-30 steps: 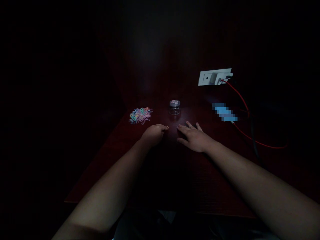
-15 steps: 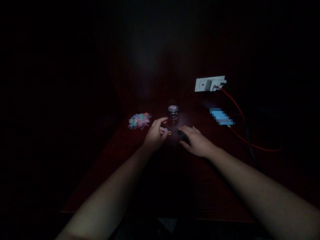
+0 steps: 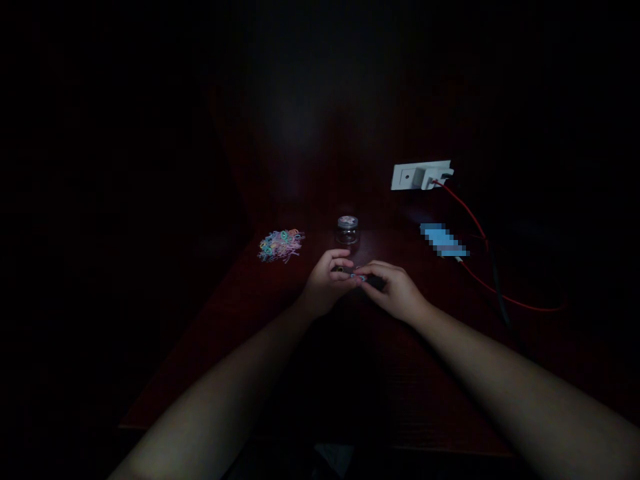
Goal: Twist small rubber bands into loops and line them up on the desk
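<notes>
Apparently partway: right hand [image 3: 397, 291] pinches blue band [image 3: 358, 277]; left hand [image 3: 323, 285] curled, grip unclear. Band pile [image 3: 281, 247] far left, untouched; far jar [image 3: 347, 230] lidded.

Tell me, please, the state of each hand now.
Left hand: curled, fingertips at a small bluish band; grip cannot be told.
Right hand: fingertips at same band; grip unclear.
</notes>
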The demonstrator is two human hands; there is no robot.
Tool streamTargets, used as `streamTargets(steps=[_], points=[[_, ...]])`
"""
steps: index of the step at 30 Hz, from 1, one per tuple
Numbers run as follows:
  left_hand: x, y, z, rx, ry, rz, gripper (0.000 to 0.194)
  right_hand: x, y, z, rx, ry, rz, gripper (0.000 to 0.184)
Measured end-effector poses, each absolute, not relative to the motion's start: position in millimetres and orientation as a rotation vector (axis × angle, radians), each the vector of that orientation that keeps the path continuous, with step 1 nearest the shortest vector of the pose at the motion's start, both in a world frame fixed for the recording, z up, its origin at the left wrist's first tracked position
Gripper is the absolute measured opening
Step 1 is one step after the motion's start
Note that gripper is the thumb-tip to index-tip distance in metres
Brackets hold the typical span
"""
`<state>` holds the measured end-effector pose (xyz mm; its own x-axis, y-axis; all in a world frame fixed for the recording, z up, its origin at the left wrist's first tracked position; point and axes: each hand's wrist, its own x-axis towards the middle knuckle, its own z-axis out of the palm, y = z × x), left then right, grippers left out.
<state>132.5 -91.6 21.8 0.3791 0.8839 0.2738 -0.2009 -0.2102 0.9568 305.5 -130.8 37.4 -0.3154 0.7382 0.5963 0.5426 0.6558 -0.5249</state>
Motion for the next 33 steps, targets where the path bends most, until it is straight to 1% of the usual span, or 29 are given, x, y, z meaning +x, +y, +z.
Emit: streamTargets(steps=[3, 9, 12, 19, 23, 33], points=[[131.3, -93.9, 22.4, 1.501, 0.733, 1.129, 0.054, 306.1, -131.3, 38.9, -0.988, -1.986, 0.293, 0.020], [129.4, -95.0, 22.2, 1.748, 0.821, 1.074, 0.019, 307.8, -131.5, 40.2, -1.024, -1.971, 0.319, 0.022], [128.9, -92.9, 22.2, 1.750, 0.838, 1.100, 0.013, 308.2, -130.7, 39.2, -1.026, -1.975, 0.332, 0.021], [128.3, -90.2, 19.7, 1.819, 0.874, 1.118, 0.015, 307.1, -128.2, 36.4, -1.014, -1.962, 0.423, 0.022], [127.5, -90.9, 19.8, 1.872, 0.850, 1.113, 0.017, 307.6, -124.9, 32.8, -0.999, -1.951, 0.389, 0.020], [127.8, -94.5, 20.1, 1.869, 0.899, 1.103, 0.014, 308.1, -124.1, 31.0, -1.035, -1.935, 0.284, 0.012]])
